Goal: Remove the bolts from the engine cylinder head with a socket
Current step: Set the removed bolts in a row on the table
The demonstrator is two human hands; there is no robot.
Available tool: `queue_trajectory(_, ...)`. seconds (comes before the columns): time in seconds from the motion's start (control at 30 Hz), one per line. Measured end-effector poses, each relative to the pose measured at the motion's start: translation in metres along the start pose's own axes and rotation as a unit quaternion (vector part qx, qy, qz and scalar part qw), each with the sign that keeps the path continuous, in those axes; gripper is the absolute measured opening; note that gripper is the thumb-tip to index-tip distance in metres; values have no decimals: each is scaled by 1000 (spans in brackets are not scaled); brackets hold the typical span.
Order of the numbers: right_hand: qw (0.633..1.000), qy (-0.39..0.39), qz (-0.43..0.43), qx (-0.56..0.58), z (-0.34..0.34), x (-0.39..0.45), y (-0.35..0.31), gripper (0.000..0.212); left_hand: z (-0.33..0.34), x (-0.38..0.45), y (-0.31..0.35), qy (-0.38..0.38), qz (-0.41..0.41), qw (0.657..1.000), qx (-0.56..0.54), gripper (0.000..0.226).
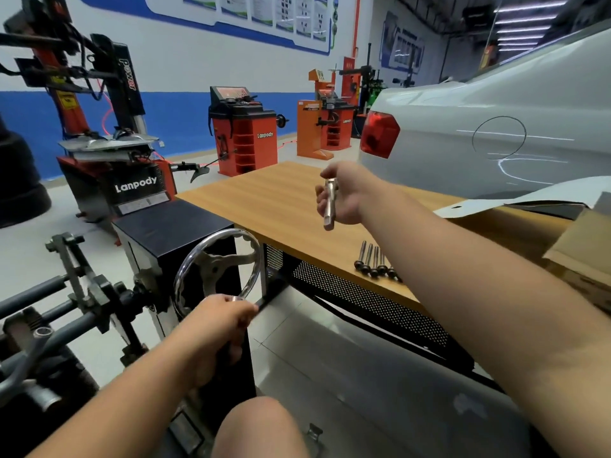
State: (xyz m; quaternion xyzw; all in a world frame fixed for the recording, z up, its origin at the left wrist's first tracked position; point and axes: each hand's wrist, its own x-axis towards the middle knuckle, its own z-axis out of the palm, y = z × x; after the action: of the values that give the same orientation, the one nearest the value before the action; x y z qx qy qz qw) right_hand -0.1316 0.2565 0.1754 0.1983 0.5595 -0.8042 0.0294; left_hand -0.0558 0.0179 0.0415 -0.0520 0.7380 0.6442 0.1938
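Observation:
My right hand point(342, 196) is stretched out over the wooden table point(264, 200) and grips a long silver socket point(329, 204), held roughly upright above the tabletop. Several removed bolts point(373, 261) lie side by side near the table's front edge, partly hidden by my right forearm. My left hand point(220, 325) grips the lower rim of the chrome handwheel point(216, 262) on the black engine stand point(172, 233). The stand's clamp arms and grey tubes point(66, 299) reach out at the lower left. The cylinder head itself is not in view.
A white car point(496, 120) stands right behind the table. A cardboard box point(582, 246) sits at the table's right end. A tyre changer point(109, 153) and orange wheel balancers point(244, 133) stand along the far wall. My knee point(261, 428) is at the bottom.

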Motion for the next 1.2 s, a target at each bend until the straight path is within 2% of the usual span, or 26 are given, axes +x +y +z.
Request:
queue_trajectory(0.1, 998, -24, 7, -65, -12, 11, 5, 13, -5, -7, 18, -19, -53, 993, -106, 11)
queue_trajectory(0.2, 987, -44, 16, -155, -26, 22, 14, 23, -8, -4, 19, -12, -87, 977, -194, 17)
queue_trajectory(0.27, 958, -40, 13, -285, -37, 29, 17, 36, -7, 1, 16, -21, -96, 975, -201, 15)
queue_trajectory(0.33, 916, -36, -15, -399, -48, 37, 18, 37, -5, 8, 10, -35, -91, 986, -135, 16)
queue_trajectory(0.4, 870, -25, -35, -492, -57, 46, 17, 27, -4, 14, 10, -45, -76, 994, -64, 18)
queue_trajectory(0.47, 814, -12, -28, -580, -64, 51, 14, 24, -2, 23, 15, -57, -54, 997, 1, 17)
queue_trajectory(0.57, 768, -31, -10, -640, -68, 58, 4, 26, 6, 41, 28, -53, -20, 993, 103, 9)
queue_trajectory(0.63, 720, -40, -14, -693, -67, 63, 1, 23, 15, 55, 43, -47, 7, 983, 175, 4)
queue_trajectory(0.73, 593, -27, -66, -802, -64, 71, -1, 24, 29, 79, 74, -9, 87, 949, 302, 16)
queue_trajectory(0.77, 567, -19, -83, -819, -62, 74, -2, 25, 34, 86, 85, 4, 118, 936, 332, 18)
queue_trajectory(0.83, 538, -19, -89, -838, -60, 80, -6, 23, 46, 98, 106, 26, 169, 912, 374, 24)
queue_trajectory(0.9, 534, -27, -74, -842, -59, 84, -12, 22, 60, 110, 124, 24, 193, 901, 389, 35)
queue_trajectory(0.97, 563, -31, -74, -823, -57, 89, -17, 20, 74, 123, 137, 29, 197, 899, 389, 42)
queue_trajectory(1.03, 597, -23, -86, -797, -54, 94, -22, 17, 84, 140, 145, 39, 200, 900, 386, 35)
queue_trajectory(1.1, 612, -14, -90, -785, -52, 99, -25, 14, 92, 157, 145, 46, 207, 901, 377, 23)
queue_trajectory(1.2, 630, -14, -97, -771, -54, 105, -27, 11, 106, 175, 139, 39, 204, 906, 368, 18)
